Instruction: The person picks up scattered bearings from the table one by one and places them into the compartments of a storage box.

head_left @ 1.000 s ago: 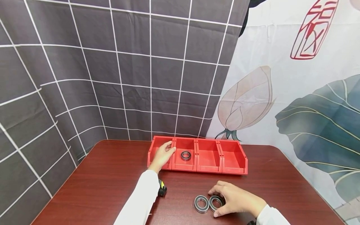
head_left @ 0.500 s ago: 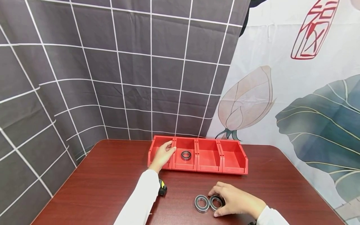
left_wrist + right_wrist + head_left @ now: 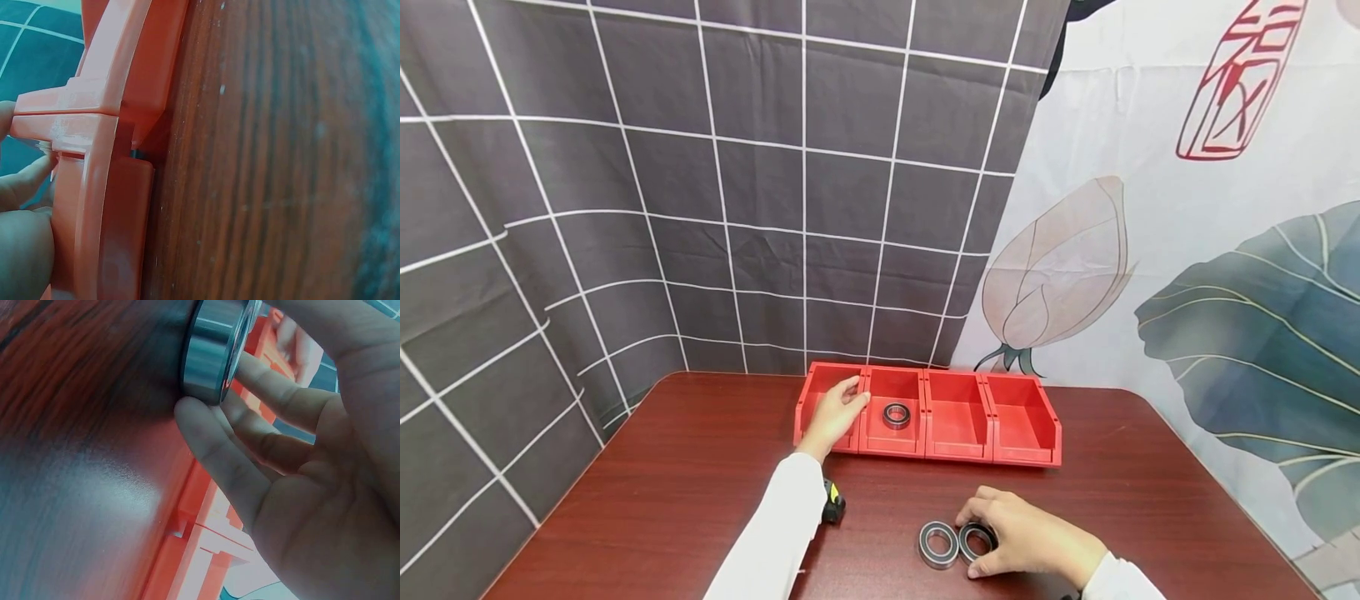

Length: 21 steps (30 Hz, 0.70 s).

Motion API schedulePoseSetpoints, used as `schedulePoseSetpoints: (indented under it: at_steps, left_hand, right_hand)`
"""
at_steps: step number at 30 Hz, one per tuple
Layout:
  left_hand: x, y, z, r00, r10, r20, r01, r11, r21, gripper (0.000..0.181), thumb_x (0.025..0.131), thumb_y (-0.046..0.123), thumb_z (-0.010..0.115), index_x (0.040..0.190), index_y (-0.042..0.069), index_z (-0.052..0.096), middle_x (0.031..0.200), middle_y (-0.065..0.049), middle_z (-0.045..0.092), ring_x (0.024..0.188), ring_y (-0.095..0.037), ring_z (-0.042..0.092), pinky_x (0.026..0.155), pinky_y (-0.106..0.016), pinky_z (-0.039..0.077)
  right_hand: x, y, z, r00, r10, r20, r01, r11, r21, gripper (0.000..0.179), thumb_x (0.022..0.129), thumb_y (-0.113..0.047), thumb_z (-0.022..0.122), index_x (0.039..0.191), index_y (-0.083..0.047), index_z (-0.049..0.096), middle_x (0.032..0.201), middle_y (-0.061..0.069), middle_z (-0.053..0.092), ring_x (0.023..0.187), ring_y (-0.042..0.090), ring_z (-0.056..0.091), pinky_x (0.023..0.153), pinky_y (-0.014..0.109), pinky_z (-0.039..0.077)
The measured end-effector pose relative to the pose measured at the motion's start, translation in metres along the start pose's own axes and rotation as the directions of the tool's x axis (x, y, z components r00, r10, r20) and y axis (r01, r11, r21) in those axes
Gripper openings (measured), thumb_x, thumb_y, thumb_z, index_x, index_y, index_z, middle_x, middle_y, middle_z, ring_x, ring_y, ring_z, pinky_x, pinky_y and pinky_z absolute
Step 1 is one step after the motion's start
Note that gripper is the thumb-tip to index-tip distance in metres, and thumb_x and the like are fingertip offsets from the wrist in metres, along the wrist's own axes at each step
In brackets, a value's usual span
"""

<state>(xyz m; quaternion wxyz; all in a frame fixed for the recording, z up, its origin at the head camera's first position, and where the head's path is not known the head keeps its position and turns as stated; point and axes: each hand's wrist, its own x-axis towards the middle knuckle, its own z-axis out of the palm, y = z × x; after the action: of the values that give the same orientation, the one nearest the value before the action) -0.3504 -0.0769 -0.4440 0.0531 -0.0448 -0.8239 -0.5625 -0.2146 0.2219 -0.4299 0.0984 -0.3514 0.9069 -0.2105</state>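
Note:
My right hand (image 3: pixel 1030 533) grips a bearing (image 3: pixel 974 560) on the table, thumb at its near side and fingertips at its far side. In the right wrist view, the bearing's shiny side (image 3: pixel 211 353) shows by the fingers (image 3: pixel 209 428). Close beside its left edge lies another bearing (image 3: pixel 938 565), flat on the tabletop. My left hand (image 3: pixel 833 417) reaches over the leftmost red bin (image 3: pixel 805 400), fingers relaxed and thumb tip at the divider. The left wrist view shows the thumb and fingers partly hidden behind the bin's wall (image 3: pixel 90 219).
A third bearing (image 3: pixel 896 426) sits in the second bin (image 3: pixel 891 379). To its right are two more red bins, the third (image 3: pixel 955 412) and fourth (image 3: pixel 1021 412), joined in one row. A black and yellow object (image 3: pixel 832 504) shows beside the left sleeve. Curtains hang behind the table (image 3: pixel 685 467).
My right hand shifts very slightly at the bearing. The left hand, the bins and the other bearings stay where they were.

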Motion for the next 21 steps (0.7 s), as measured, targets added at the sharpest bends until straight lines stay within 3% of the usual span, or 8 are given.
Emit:
schedulePoseSetpoints:
  at_steps: [5,13,21]
  left_hand:
    - [-0.0004,0.0002,0.0003,1.000,-0.003,-0.001,0.003,1.000,-0.007,0.055,0.094,0.027,0.063,0.142,0.007,0.047,0.136,-0.015,0.055,0.122,-0.031,0.054,0.100,-0.044,0.045]
    - [-0.0002,0.0003,0.0006,1.000,0.003,0.009,-0.003,1.000,0.001,0.055,0.094,0.027,0.063,0.142,0.007,0.047,0.135,-0.015,0.056,0.122,-0.031,0.054,0.101,-0.044,0.044]
    - [0.0008,-0.0014,-0.0004,1.000,-0.003,0.007,0.003,1.000,-0.003,0.054,0.094,0.027,0.062,0.142,0.007,0.047,0.135,-0.015,0.055,0.123,-0.031,0.054,0.100,-0.045,0.044]
  right_hand:
    - [-0.0004,-0.0004,0.0016,1.000,0.000,-0.018,-0.001,0.999,-0.039,0.044,0.073,-0.044,0.081,0.107,-0.019,0.067,0.099,-0.017,0.055,0.084,0.001,0.050,0.074,0.024,0.048]
    - [-0.0004,0.0007,0.0003,1.000,0.014,0.007,-0.014,1.000,-0.015,0.045,0.074,-0.047,0.080,0.108,-0.020,0.066,0.099,-0.017,0.054,0.082,0.001,0.047,0.071,0.024,0.048]
    - [0.0007,-0.0015,-0.0011,1.000,-0.006,0.006,0.006,0.999,-0.031,0.040,0.074,-0.036,0.080,0.108,-0.019,0.067,0.100,-0.016,0.055,0.083,0.001,0.048,0.072,0.022,0.048]
